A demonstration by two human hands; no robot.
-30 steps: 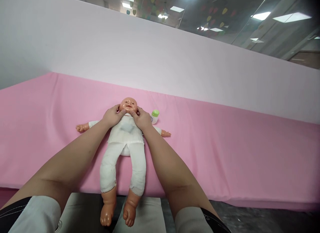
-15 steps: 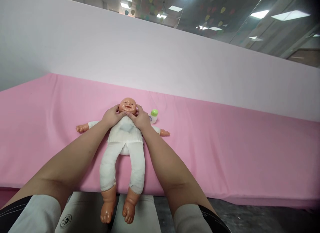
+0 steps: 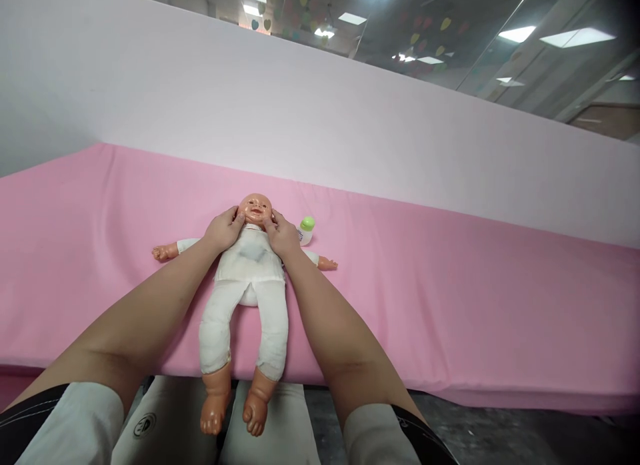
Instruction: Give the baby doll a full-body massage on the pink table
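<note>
A baby doll [image 3: 250, 258] with a white cloth body and plastic head, hands and feet lies face up, its arms spread and its feet hanging past the bed's near edge. My left hand [image 3: 225, 230] cups the left side of its head, the thumb at the jaw. On the other side my right hand [image 3: 283, 236] holds the head the same way, thumb on the cheek. The fingers of both hands are partly hidden beside the head. A small bottle with a green cap [image 3: 307, 230] stands just right of my right hand.
The doll rests on a padded surface with a pink cover [image 3: 450, 305]. A white wall [image 3: 350, 125] rises behind it, with glass [image 3: 380, 38] reflecting ceiling lights above. My legs [image 3: 270, 418] are below the near edge, over a dark floor [image 3: 480, 425].
My thumbs have moved apart, from meeting under the doll's chin to the two sides of its face. The doll and the bottle stay in place.
</note>
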